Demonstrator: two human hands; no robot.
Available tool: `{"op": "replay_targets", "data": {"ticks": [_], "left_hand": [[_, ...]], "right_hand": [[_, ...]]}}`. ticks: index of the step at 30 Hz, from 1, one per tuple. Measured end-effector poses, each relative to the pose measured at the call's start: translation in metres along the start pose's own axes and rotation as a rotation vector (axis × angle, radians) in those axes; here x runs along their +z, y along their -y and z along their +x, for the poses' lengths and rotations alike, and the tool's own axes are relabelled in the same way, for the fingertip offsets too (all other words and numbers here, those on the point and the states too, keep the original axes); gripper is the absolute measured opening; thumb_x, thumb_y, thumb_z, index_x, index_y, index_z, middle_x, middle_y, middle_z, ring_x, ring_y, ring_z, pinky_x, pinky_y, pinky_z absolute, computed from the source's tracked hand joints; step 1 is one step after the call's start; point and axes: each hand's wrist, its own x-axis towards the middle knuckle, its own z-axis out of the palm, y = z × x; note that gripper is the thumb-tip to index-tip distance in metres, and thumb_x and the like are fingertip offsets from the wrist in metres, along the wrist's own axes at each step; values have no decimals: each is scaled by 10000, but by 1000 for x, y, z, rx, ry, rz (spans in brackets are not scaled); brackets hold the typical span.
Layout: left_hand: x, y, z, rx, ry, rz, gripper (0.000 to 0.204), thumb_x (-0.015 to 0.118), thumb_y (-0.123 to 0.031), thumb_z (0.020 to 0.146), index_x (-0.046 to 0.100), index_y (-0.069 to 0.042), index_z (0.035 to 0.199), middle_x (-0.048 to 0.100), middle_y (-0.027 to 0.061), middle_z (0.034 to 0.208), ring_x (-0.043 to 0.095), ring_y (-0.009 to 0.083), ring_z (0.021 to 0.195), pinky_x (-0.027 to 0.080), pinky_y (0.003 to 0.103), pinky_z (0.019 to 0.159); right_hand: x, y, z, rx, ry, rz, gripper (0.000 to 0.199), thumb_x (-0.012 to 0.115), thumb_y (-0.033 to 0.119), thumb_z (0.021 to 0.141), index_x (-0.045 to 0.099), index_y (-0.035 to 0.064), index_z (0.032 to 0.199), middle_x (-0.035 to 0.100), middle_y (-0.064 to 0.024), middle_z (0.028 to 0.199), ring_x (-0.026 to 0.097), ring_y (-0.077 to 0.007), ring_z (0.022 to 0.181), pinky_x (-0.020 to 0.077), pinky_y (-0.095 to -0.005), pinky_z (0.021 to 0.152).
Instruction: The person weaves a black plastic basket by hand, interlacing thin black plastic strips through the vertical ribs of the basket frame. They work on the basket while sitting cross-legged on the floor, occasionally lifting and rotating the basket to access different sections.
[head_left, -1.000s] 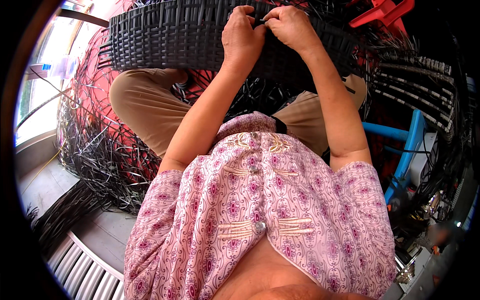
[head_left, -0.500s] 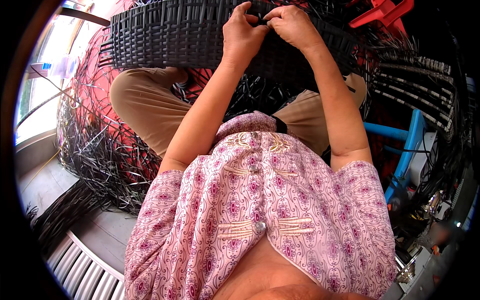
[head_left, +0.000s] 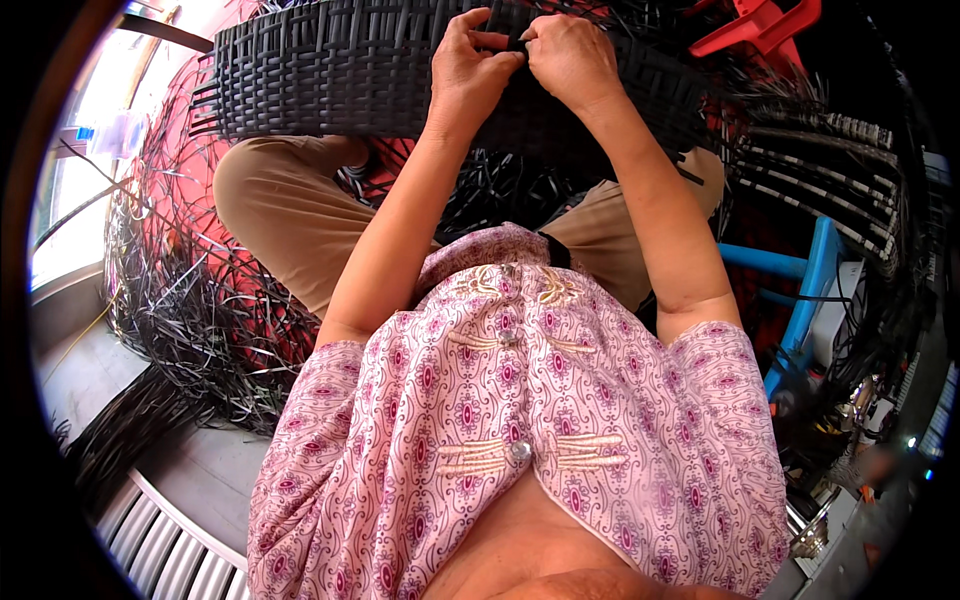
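as a second ago, our left hand (head_left: pixel 466 82) and right hand (head_left: pixel 574 64) meet at the weave (head_left: pixel 320 75) before our knees (head_left: pixel 262 195); we cannot tell their grip. strips (head_left: pixel 215 330) litter the red covering (head_left: pixel 180 165) beside gray floor (head_left: pixel 222 462).

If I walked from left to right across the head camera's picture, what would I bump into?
Bundle of black strips, left knee, left hand, right hand, blue frame.

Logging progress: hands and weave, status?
Left hand, right hand close together at black woven panel. Panel partly hidden. Loose black strips left, seemingly not in the way.
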Motion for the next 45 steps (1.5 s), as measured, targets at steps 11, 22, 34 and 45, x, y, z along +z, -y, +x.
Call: {"op": "replay_targets", "data": {"ticks": [11,22,34,45], "left_hand": [[-3,-1,-2,15,10,-20,611,775,-58,761,533,1,1319,690,101,1049,647,112,814,523,232,629],[-5,5,0,2,-67,29,580,782,-96,764,559,-11,1293,690,102,1069,643,116,808,527,245,647],[-2,7,13,155,-182,309,339,724,-131,810,652,-5,1117,723,95,934,688,182,840,534,293,778],[-64,1,25,114,-169,34,286,679,-33,845,619,21,1120,672,59,953,618,99,860,492,220,777]], "right_hand": [[7,-16,8,31,57,190,216,609,187,819,768,110,944,726,-160,908,697,-328,896,542,-426,846],[12,15,-2,-45,-110,-82,170,620,182,858,723,50,887,697,-196,787,694,-366,780,556,-468,725],[9,12,-10,-46,-90,-6,208,704,185,813,721,44,964,710,-184,881,684,-353,858,545,-447,784],[7,9,-19,-164,-432,301,332,746,77,753,650,96,1070,680,-70,1002,625,-271,987,499,-372,870]]}}
